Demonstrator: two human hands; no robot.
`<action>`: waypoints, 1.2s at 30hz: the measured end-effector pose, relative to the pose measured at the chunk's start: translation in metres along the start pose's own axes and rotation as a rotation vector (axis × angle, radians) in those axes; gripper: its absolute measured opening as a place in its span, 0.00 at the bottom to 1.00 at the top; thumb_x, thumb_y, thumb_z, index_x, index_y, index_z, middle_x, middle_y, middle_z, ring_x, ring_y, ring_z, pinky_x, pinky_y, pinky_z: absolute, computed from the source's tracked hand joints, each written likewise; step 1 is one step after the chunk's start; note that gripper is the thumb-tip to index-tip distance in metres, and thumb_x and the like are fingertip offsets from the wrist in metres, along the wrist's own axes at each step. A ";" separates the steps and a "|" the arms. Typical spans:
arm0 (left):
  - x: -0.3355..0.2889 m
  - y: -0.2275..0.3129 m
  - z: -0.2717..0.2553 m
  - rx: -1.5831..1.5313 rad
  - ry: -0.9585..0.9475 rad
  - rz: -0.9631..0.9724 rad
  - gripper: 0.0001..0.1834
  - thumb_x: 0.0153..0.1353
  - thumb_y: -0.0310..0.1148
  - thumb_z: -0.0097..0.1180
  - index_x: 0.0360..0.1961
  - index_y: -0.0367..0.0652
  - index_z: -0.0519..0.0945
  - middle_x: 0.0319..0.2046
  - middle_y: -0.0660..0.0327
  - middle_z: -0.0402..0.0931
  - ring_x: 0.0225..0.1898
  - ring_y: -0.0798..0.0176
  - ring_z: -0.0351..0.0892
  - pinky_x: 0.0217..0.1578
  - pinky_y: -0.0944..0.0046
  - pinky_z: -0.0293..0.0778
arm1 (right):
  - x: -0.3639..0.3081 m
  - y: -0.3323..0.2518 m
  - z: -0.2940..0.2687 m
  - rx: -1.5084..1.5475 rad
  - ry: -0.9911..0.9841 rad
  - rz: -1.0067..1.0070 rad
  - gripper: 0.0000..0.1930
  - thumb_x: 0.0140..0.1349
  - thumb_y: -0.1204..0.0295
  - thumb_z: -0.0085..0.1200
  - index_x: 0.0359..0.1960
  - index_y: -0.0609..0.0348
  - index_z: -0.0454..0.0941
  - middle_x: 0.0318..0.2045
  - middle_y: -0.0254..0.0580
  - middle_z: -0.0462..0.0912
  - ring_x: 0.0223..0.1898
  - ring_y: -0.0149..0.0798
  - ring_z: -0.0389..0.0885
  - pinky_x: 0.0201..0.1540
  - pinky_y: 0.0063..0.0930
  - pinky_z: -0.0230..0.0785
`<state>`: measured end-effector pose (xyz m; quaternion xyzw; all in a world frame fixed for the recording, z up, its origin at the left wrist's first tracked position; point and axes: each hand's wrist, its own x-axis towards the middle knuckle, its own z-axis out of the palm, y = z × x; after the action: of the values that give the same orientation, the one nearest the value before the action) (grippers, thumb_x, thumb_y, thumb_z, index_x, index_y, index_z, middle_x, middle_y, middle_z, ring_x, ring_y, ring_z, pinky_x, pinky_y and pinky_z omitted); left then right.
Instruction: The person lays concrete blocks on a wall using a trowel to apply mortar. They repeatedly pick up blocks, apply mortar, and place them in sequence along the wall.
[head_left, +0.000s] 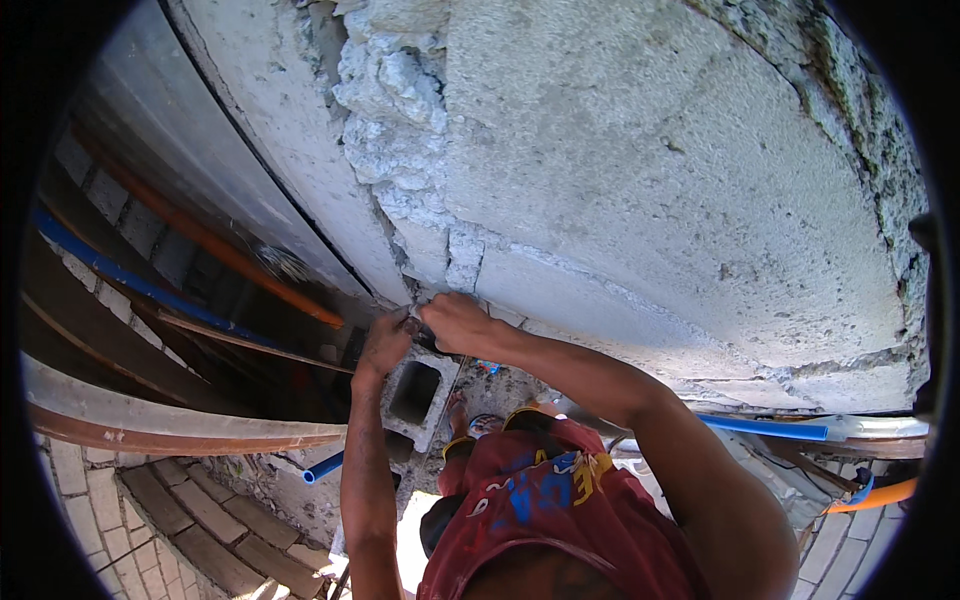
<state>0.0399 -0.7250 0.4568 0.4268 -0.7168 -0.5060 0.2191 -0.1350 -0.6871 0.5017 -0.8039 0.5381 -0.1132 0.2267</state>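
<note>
Both of my hands meet low against a rough grey concrete wall (600,180), beside a vertical joint with crumbly mortar (395,130). My left hand (383,343) has its fingers curled in toward the wall. Close to its right, my right hand (456,323) is closed, with its fingertips almost touching the left ones. Whatever lies between the fingers is too small and dark to make out. Just below the hands sits a hollow concrete block (430,425) with dark openings. My feet in sandals (487,423) show beside the block.
Long boards (180,425), an orange pipe (220,245) and a blue pipe (120,270) crowd the left. A short blue pipe end (322,467) lies near the block. Another blue pipe (765,428) runs along the wall's foot at right, near a second orange pipe (880,497).
</note>
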 end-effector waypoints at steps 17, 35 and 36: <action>0.021 -0.024 0.004 0.041 -0.062 -0.012 0.15 0.57 0.29 0.53 0.44 0.35 0.82 0.26 0.49 0.79 0.31 0.66 0.77 0.37 0.59 0.73 | -0.003 0.008 0.002 0.036 0.012 0.035 0.06 0.41 0.82 0.58 0.23 0.70 0.81 0.28 0.63 0.82 0.35 0.60 0.84 0.37 0.45 0.78; 0.011 0.002 0.005 0.131 -0.026 0.019 0.16 0.56 0.29 0.54 0.43 0.30 0.80 0.31 0.40 0.81 0.34 0.47 0.83 0.39 0.55 0.74 | -0.008 0.015 0.007 0.117 0.043 0.114 0.13 0.37 0.84 0.56 0.31 0.70 0.81 0.26 0.64 0.81 0.35 0.63 0.82 0.39 0.48 0.75; 0.012 0.003 0.005 0.154 -0.026 0.017 0.16 0.56 0.29 0.54 0.43 0.30 0.80 0.31 0.40 0.81 0.34 0.46 0.84 0.39 0.55 0.75 | -0.007 0.014 0.007 0.097 0.058 0.101 0.12 0.38 0.83 0.57 0.29 0.70 0.81 0.26 0.64 0.81 0.35 0.63 0.82 0.39 0.48 0.75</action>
<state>0.0291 -0.7321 0.4560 0.4297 -0.7600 -0.4530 0.1806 -0.1468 -0.6835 0.4895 -0.7601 0.5783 -0.1510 0.2550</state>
